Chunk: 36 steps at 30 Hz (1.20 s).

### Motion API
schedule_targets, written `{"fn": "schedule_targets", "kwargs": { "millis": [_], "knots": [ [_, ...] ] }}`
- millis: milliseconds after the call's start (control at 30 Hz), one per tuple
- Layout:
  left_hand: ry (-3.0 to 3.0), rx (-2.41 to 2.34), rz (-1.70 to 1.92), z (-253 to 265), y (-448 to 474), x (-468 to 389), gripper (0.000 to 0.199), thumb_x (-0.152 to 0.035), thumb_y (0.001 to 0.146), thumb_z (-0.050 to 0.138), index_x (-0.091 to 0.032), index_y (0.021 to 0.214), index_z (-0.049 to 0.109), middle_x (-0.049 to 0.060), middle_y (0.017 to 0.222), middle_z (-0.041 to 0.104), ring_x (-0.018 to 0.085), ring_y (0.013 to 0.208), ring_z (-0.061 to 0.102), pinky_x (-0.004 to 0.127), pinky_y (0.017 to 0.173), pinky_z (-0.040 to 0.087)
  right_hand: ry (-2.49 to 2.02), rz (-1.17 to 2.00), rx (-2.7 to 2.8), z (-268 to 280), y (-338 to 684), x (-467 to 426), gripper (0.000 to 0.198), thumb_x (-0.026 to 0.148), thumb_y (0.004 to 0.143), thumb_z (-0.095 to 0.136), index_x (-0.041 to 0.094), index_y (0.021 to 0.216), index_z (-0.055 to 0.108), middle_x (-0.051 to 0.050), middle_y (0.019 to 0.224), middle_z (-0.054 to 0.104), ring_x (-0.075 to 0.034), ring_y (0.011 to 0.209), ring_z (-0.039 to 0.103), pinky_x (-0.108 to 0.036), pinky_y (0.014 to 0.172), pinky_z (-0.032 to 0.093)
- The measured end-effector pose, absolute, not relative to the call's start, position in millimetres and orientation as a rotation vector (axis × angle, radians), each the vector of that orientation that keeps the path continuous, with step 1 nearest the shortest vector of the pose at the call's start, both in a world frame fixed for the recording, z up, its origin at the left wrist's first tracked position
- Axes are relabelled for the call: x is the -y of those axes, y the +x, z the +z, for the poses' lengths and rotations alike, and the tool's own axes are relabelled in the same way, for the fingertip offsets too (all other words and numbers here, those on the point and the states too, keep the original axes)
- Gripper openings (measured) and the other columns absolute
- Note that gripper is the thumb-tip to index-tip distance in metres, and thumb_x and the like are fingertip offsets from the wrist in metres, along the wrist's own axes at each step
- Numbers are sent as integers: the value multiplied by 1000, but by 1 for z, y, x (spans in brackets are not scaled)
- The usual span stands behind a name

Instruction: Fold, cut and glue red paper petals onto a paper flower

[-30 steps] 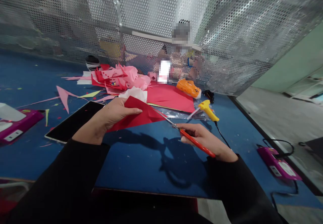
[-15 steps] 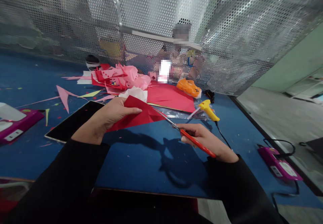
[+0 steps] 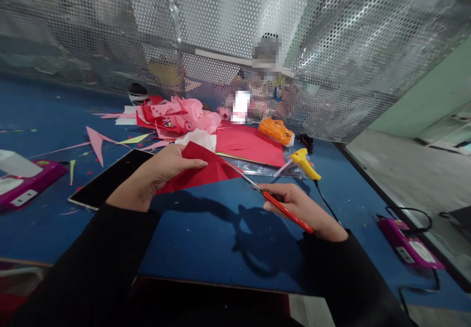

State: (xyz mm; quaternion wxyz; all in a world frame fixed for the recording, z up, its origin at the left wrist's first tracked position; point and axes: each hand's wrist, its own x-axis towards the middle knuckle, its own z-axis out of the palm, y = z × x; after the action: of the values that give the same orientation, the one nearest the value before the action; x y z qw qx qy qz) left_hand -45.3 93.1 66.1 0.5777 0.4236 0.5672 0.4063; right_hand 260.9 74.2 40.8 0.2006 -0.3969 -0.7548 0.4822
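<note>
My left hand (image 3: 165, 170) pinches a folded sheet of red paper (image 3: 206, 170) between thumb and fingers, above the blue table. In my right hand (image 3: 294, 202) are scissors (image 3: 287, 211) with red handles, fingers wrapped round the grips. Their metal blades reach the right part of the red paper and meet its edge. Whether the blades are parted is hard to make out. Beyond the paper lies a stack of red sheets (image 3: 253, 143) on clear plastic. A yellow glue gun (image 3: 305, 162) rests to the right of it.
Pink and red paper scraps (image 3: 184, 113) heap up at the back. A black tablet (image 3: 110, 179) lies left. An orange packet (image 3: 275, 131) sits near the perforated metal screen (image 3: 228, 27). Purple power strips (image 3: 410, 243) lie at right and left. A person is behind the screen.
The view has shifted slightly. Both hands keep their hold, and the paper and scissors stay in nearly the same position to each other.
</note>
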Motion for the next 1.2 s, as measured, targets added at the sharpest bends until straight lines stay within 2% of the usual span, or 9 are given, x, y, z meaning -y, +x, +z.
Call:
{"fn": "schedule_targets", "kwargs": {
  "millis": [167,333,500,800,1033,1200],
  "knots": [
    [1006,-1300,943,62,-50,-94,28,-24,57,92,-15,79,77,8,76,79,21,64,73,27,60,60,-1105,1234,2184,38,262,-75,43,54,88,66,19,112,74,-1,83,65,-16,73,52,-28,68,47],
    [981,-1251,966,60,-52,-97,31,-22,55,93,-15,82,78,9,78,79,21,67,74,26,62,61,-1106,1187,2202,37,261,-76,42,52,87,68,19,113,74,0,80,65,-16,72,53,-28,68,48],
    [967,-1251,945,61,-53,-96,37,-26,52,95,-14,82,78,11,80,80,23,70,75,28,65,61,-1073,1144,2224,37,258,-77,40,53,87,68,18,105,75,-1,82,66,-16,74,54,-29,70,48],
    [974,-1218,947,60,-55,-95,36,-28,56,94,-16,86,79,10,83,80,22,71,75,28,67,61,-1075,1077,2257,37,255,-77,36,51,87,70,18,100,74,2,74,62,-14,67,50,-26,64,45],
    [972,-1232,972,59,-53,-97,37,-28,55,95,-16,86,79,11,83,80,24,73,76,30,68,62,-1096,1039,2229,30,260,-78,33,47,86,72,20,105,76,0,79,67,-17,73,57,-28,68,51],
    [935,-1229,986,58,-49,-97,35,-29,56,94,-15,84,79,12,83,80,25,74,76,33,69,62,-1158,1042,2190,26,262,-77,39,46,83,73,20,112,76,-2,83,71,-19,75,60,-31,70,53]
  ]
}}
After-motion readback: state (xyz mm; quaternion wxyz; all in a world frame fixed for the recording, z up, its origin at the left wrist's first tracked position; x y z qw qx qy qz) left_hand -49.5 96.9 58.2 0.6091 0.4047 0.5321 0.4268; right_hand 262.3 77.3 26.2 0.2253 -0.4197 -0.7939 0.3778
